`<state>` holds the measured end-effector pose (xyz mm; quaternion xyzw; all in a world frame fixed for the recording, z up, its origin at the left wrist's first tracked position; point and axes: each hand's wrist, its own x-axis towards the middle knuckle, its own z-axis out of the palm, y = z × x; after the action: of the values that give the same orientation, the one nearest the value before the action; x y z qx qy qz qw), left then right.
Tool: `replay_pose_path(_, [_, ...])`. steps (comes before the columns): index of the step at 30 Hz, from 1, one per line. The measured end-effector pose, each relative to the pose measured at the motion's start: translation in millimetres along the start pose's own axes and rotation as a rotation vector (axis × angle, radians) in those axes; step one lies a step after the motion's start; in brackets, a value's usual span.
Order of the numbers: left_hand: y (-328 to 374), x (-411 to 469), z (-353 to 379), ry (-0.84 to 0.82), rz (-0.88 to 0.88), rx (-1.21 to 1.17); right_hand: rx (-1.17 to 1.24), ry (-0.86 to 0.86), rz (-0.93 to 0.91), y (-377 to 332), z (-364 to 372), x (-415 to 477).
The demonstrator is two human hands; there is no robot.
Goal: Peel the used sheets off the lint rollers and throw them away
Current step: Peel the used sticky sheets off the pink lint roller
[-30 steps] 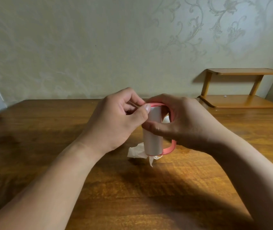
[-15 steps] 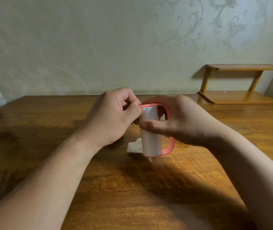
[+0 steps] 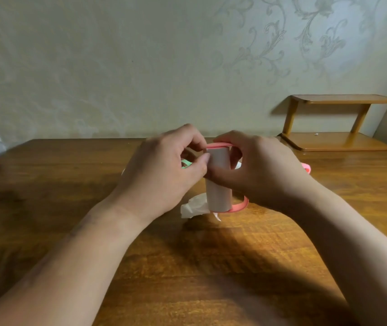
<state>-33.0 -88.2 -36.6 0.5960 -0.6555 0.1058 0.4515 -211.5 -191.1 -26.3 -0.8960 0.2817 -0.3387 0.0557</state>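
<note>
1. Lint roller (image 3: 218,182) stood upright between the two hands, held clear of the wooden table (image 3: 46,208), its pale paper roll framed by a coral plastic handle loop.
2. Behind the left hand's knuckles, a sliver of green plastic (image 3: 186,163) showed; what it belonged to I could not tell.
3. The left hand (image 3: 164,175) was curled nearly closed, thumb tip and forefinger pressed to the roll's upper left edge, seemingly picking at the sheet's seam. Whether any paper was actually pinched could not be seen.
4. Just below and behind the roller lay a crumpled white sheet (image 3: 193,205) on the table.
5. The right hand (image 3: 258,170) wrapped the roller from the right, thumb across the roll's front, fingers behind through the loop.
6. Beyond the right hand, a bit of another pink handle (image 3: 306,167) peeked out.
7. Judging by looks, the roller was light and stiff; its sheet thin, sticky, and easily torn. The best hold seemed the rigid handle, with a fingernail lifting the sheet's corner.
</note>
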Motion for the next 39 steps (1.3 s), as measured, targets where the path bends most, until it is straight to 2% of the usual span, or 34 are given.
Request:
replay_pose_path(6, [2,0,3,0.079,0.055,0.061,-0.075,0.039,0.014,-5,1,-1])
replay_pose_path(14, [-1,1,7,0.116,0.001,0.083,-0.096,0.04,0.023,-10,0,-2])
replay_pose_path(18, [-5,2,8,0.111,-0.12,-0.058,-0.079,0.06,0.021,-10,0,-2])
replay_pose_path(23, [-11,8,8,0.035,-0.378,-0.545,-0.058,0.077,0.029,-11,-1,-3])
replay_pose_path(26, [-11,6,14,-0.06,-0.277,-0.469,-0.05,0.091,0.035,-11,-1,-3])
replay_pose_path(30, [-18,6,16,-0.082,-0.237,-0.435,-0.036,0.098,0.019,-13,-2,-3])
replay_pose_path(36, [-16,7,16,-0.07,-0.274,-0.562,-0.011,0.083,0.032,-12,-3,-3])
replay_pose_path(39, [-15,6,18,-0.117,-0.275,-0.517,-0.011,0.083,0.044,-10,0,-3])
